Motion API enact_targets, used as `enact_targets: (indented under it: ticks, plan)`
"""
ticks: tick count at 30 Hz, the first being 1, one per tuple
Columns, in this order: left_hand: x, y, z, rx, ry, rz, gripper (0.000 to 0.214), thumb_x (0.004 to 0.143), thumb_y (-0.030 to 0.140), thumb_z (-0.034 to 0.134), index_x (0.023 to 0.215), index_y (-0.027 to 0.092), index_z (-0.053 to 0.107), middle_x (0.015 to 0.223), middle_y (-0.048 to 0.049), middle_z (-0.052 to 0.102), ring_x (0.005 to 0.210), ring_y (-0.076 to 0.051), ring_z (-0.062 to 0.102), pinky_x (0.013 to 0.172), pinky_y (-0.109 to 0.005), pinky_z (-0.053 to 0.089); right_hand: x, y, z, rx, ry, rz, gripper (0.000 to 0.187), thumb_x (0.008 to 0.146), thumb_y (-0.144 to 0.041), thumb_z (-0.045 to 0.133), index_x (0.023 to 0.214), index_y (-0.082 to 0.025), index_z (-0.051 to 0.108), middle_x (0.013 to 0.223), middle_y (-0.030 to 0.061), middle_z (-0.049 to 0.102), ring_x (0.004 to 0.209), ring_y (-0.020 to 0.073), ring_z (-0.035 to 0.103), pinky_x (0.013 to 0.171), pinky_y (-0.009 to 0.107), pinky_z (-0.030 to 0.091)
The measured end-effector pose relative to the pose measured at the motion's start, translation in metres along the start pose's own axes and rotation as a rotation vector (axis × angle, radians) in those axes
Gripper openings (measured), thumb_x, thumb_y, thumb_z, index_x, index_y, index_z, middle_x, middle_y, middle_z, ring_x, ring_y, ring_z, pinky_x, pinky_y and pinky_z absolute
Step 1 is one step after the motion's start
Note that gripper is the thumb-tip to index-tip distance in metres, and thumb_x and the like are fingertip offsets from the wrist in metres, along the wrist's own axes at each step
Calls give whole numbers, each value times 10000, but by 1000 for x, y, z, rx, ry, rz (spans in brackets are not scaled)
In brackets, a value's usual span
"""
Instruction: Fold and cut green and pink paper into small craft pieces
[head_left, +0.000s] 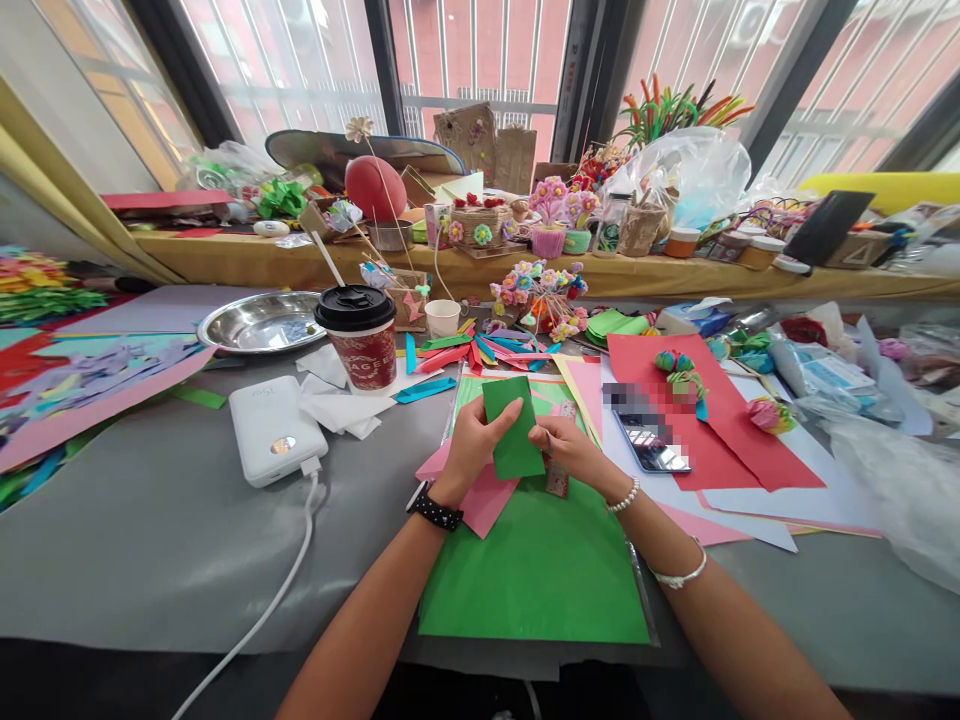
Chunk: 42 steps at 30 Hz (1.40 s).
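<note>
While both hands meet over the middle of the table, the left hand pinches the left edge of a small green paper piece, and the right hand closes on its right edge; whether the right fingers also hold a thin tool cannot be told. The piece stands tilted up, above a large green sheet that runs toward the near table edge at 6 o'clock. A pink sheet pokes out under the left wrist, at 8 o'clock of the piece.

Bare grey table lies open at 8 and 9 o'clock, crossed only by a white cable from a white power bank. At 10 o'clock stands a lidded paper cup, with a steel bowl beyond it. At 3 o'clock, just beside the right hand, a phone lies on a red sheet with small paper flowers on it. At 12 o'clock, coloured paper strips and a paper-flower bunch crowd the far side, and a cluttered sill closes off the back.
</note>
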<state>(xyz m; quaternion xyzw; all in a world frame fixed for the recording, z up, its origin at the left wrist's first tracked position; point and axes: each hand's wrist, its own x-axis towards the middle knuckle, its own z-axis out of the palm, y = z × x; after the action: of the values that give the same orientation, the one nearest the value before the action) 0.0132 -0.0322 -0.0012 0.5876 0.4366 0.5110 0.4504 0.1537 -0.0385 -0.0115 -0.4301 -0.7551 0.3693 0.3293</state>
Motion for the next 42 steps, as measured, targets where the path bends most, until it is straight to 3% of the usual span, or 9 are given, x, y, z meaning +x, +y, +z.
enact_targets:
  ticks: [12,21,24,27,31,35,42]
  plan:
    - [0,-1,1,32,-27,22,242,657,377,552,621,145,496,587,31,462,549,-83,423,497,-184,344,1,-1,-1,13,10,-11,567,644,-722,217,487,-186,312,411,-40,330,400,83,322,385,213,239]
    - [0,-1,0,14,-29,6,262,639,394,565,661,134,540,625,10,536,569,-101,480,514,-194,378,0,-3,-1,73,41,-10,553,646,-702,283,463,-183,332,403,-38,350,389,81,338,389,215,245]
    - [1,0,-2,-30,-47,-21,269,642,396,564,711,137,555,666,2,562,591,-109,502,533,-203,399,0,-3,-4,118,120,-6,547,680,-661,310,457,-170,403,408,-28,377,402,87,363,417,224,271]
    - [2,2,-4,-39,-96,-55,289,642,401,565,760,137,563,697,-8,580,609,-121,519,535,-212,412,-1,-2,-11,188,280,-19,514,727,-592,338,534,-150,517,487,-10,430,456,92,392,456,228,299]
    - [2,5,-5,88,-289,-78,297,630,407,575,765,143,585,681,-1,587,589,-119,514,499,-204,391,-1,-3,-22,261,421,8,293,709,-440,511,643,-159,555,568,-20,463,504,83,391,485,215,308]
    - [1,5,-5,185,-396,-61,284,628,417,572,697,142,587,642,13,565,555,-102,484,473,-193,358,-1,-6,-27,294,321,6,211,666,-360,581,630,-154,554,654,-3,508,600,101,440,538,217,336]
    - [9,3,-13,174,-376,-49,301,674,420,523,765,142,591,671,-4,558,587,-105,473,514,-206,355,-2,-6,-35,241,304,48,202,678,-344,567,637,-147,548,610,-20,485,580,90,423,550,216,333]
